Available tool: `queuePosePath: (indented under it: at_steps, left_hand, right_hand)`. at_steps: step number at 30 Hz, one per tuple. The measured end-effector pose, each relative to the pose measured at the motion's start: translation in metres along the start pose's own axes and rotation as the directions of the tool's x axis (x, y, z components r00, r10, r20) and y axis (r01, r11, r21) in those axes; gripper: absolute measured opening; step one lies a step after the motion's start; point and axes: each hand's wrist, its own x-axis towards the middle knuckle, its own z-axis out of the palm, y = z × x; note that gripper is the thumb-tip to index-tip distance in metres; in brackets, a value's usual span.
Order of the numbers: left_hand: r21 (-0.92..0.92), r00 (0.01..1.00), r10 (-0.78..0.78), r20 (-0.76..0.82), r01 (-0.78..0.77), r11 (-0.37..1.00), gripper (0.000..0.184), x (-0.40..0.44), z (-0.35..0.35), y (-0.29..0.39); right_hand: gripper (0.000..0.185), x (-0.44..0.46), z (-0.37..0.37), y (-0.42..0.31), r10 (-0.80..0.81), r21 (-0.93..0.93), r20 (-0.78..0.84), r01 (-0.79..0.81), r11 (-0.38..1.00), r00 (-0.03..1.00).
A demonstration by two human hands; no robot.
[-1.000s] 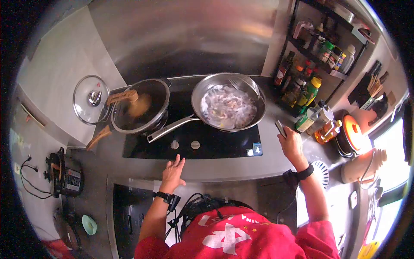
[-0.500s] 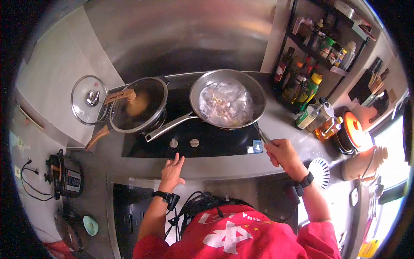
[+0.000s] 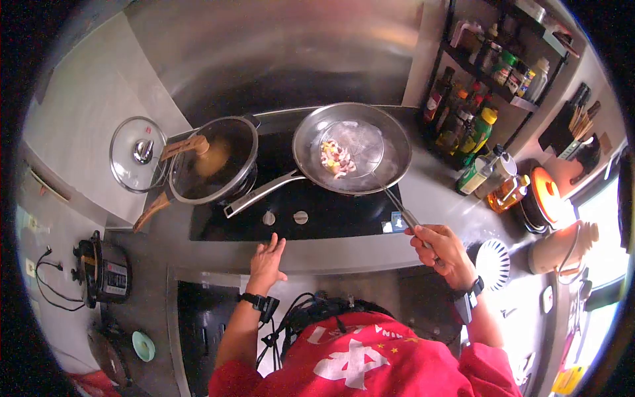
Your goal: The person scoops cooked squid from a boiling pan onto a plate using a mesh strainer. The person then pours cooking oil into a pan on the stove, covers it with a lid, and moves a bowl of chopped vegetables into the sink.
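My right hand (image 3: 442, 255) is closed around the handle of a mesh skimmer (image 3: 364, 140). The round mesh of the skimmer is over the steel wok (image 3: 309, 126), whose long handle points toward the lower left. Small pinkish-white and yellow pieces of food (image 3: 337, 160) are bunched on the left part of the mesh. Whether the mesh still touches the liquid below I cannot tell. My left hand (image 3: 268, 264) is empty with its fingers apart, at the front edge of the stove, just below two control knobs (image 3: 301, 218).
Left of the wok is a glass-lidded pot (image 3: 228, 159) with a wooden handle, and a glass lid (image 3: 139, 152) leans against the wall. Bottles (image 3: 476, 175) and a spice rack (image 3: 489, 79) line the right. A ridged white plate (image 3: 493, 264) lies near my right wrist.
The skimmer has risen within the wok, and the food pieces that were in bubbling liquid now show on its mesh. My right hand has shifted slightly right and down; my left hand stays put.
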Motion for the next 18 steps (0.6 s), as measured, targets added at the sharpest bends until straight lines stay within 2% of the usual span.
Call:
queuePosePath:
  at_steps: [6, 9, 14, 18]
  left_hand:
    - [0.010, 1.000, 0.008, -0.005, -0.008, 1.000, 0.117, 0.001, 0.001, 0.000]
    - [0.010, 1.000, 0.001, 0.012, -0.001, 1.000, 0.117, 0.000, -0.002, 0.002]
    - [0.035, 1.000, 0.010, -0.001, -0.010, 0.999, 0.119, -0.001, -0.003, 0.003]
    - [0.008, 1.000, -0.002, 0.029, 0.001, 1.000, 0.123, 0.002, -0.001, 0.002]
  right_hand:
    - [0.032, -0.007, -0.013, 0.012, -0.106, 0.003, 0.008, 0.106, 0.994, 0.994]
    - [0.031, -0.001, -0.025, 0.026, -0.156, 0.074, 0.043, 0.153, 0.986, 0.987]
    - [0.028, -0.004, -0.025, 0.028, -0.243, -0.077, -0.033, 0.239, 0.968, 0.970]
    - [0.026, 0.003, -0.030, 0.034, -0.272, -0.093, -0.043, 0.267, 0.959, 0.961]
